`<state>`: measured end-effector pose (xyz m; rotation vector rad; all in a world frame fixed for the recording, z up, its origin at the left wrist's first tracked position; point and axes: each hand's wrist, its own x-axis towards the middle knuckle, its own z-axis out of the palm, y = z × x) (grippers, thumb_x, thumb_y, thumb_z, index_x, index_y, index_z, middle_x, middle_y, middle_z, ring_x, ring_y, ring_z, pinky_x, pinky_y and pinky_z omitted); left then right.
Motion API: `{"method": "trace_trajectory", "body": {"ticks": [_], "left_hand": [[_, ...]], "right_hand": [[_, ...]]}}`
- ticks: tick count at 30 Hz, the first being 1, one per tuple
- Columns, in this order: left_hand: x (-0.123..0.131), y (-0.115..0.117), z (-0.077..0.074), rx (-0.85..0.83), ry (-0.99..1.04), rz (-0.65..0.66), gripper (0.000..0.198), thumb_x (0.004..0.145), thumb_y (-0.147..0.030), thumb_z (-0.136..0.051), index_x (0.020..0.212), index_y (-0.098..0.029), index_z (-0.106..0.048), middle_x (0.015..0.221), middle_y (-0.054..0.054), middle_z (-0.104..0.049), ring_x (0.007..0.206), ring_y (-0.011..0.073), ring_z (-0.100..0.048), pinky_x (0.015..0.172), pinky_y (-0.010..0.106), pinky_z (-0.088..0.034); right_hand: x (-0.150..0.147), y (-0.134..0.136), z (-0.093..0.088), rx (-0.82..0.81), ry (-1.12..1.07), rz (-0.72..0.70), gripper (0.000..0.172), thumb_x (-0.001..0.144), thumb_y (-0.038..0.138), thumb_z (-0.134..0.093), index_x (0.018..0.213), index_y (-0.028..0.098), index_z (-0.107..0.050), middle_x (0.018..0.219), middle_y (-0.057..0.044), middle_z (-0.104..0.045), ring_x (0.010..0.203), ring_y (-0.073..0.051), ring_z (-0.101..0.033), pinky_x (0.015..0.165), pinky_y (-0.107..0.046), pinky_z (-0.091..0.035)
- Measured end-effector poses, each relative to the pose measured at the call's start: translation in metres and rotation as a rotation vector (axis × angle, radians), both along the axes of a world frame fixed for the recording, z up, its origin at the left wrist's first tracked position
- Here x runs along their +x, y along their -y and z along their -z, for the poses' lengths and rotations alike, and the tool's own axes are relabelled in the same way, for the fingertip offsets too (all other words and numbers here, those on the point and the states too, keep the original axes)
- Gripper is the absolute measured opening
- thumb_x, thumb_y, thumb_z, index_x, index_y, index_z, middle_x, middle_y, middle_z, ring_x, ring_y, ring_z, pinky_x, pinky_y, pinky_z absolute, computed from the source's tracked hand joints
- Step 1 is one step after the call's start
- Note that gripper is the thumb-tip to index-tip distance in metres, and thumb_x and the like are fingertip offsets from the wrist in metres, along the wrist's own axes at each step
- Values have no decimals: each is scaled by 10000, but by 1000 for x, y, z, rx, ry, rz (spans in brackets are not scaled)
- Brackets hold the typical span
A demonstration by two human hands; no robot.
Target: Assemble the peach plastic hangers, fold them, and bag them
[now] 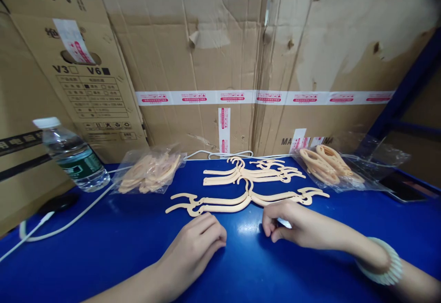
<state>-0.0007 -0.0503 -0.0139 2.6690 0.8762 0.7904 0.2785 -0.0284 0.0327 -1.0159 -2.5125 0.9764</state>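
Note:
Beige plastic folding hangers lie on the blue table. A front pair of hangers (225, 206) is spread out with hooks upward and curved end pieces at both sides. Behind it, another set of hanger parts (222, 180) has end pieces on the right but bare arm ends on the left. Loose end pieces (267, 163) lie further back. My left hand (196, 243) rests just in front of the front pair's left arm, fingers curled closed, nothing visible in them. My right hand (292, 225) is by that pair's right arm, fingers and thumb curled, nothing visible in them.
A clear bag of beige hanger parts (148, 172) lies at left, another bag (327, 165) at right beside a dark phone (403, 188). A water bottle (74, 156), a black round object (60, 202) and white cables (74, 220) are at far left. Cardboard (200, 64) stands behind.

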Motion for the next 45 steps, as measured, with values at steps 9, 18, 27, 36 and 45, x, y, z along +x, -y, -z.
{"method": "trace_trajectory", "body": {"ticks": [9,18,27,36,45], "left_hand": [[2,-1,-1,-17,-34,-10,151,954,-83,-412,875,-200,-464,844,20,-565,776,160,-515,693,255,-405],[4,-2,3,49,-48,-23,215,835,-9,-414,742,-202,-401,712,-6,-516,662,146,-459,604,243,-354],[2,1,5,42,-9,-50,275,848,-18,-452,671,-206,-357,642,-33,-485,601,126,-422,558,236,-312],[4,-1,-1,-8,-19,-11,163,920,-83,-424,827,-198,-492,799,18,-595,739,154,-533,673,256,-418],[5,0,4,100,-35,-18,258,882,-58,-434,679,-205,-371,659,-18,-521,613,131,-450,566,241,-339]], "right_hand": [[-10,11,3,78,-14,-91,180,920,73,-431,929,175,-579,897,-35,-611,817,-134,-562,764,-235,-455],[-13,15,6,67,2,-128,194,898,44,-445,960,200,-542,920,-14,-598,829,-126,-546,760,-226,-437],[-13,13,10,60,-18,-103,179,891,41,-462,936,182,-563,904,-21,-598,821,-129,-554,755,-228,-448],[-13,15,5,66,17,-121,210,946,89,-376,963,189,-559,943,-49,-583,851,-155,-548,787,-277,-461],[-3,2,1,230,-23,139,66,948,227,-454,978,210,-510,725,29,-525,631,-125,-469,585,-223,-381]]}}
